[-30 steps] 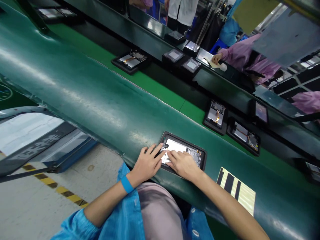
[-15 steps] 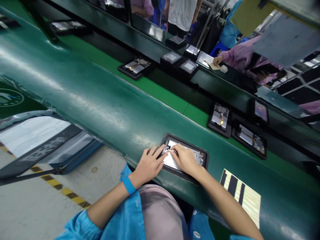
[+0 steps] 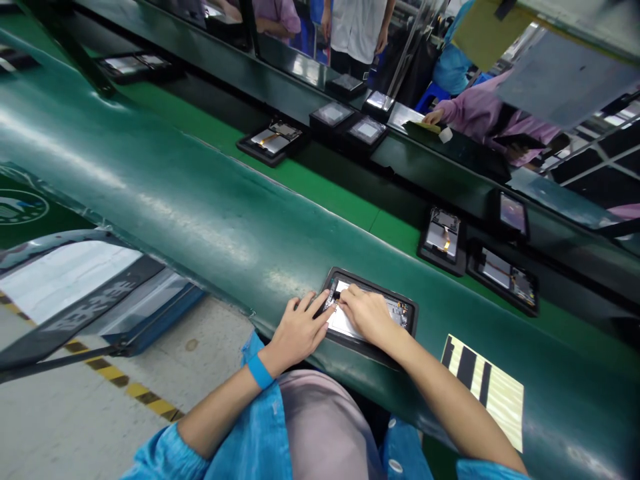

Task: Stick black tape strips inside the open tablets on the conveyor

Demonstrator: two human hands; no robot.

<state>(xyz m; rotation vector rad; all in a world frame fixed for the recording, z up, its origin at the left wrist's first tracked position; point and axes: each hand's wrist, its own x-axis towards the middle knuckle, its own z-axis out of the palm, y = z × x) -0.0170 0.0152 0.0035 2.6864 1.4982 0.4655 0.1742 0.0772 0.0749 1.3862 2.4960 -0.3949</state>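
A black-framed tablet-like device (image 3: 409, 329), its inside showing a white panel and small circuit parts, lies on the green bench in front of me. My left hand (image 3: 300, 328) rests on its left end with the fingers spread. Over the white panel, my right hand (image 3: 366, 312) is bent down with thumb and fingertips pinched together near the left fingertips. Whatever those fingertips hold is too small to make out. A blue band (image 3: 259, 371) is round my left wrist.
A pale yellow sheet with black strips (image 3: 487, 383) lies on the green bench (image 3: 210, 207) to the right. Beyond, open devices (image 3: 443, 239) sit in black trays on the green belt (image 3: 320, 183). A co-worker's hand (image 3: 433, 117) is across the line.
My right fingertips have closed in slightly over the panel, and the small pale piece seen at them before no longer shows. My left hand stays in place. The belt trays have shifted slightly in view.
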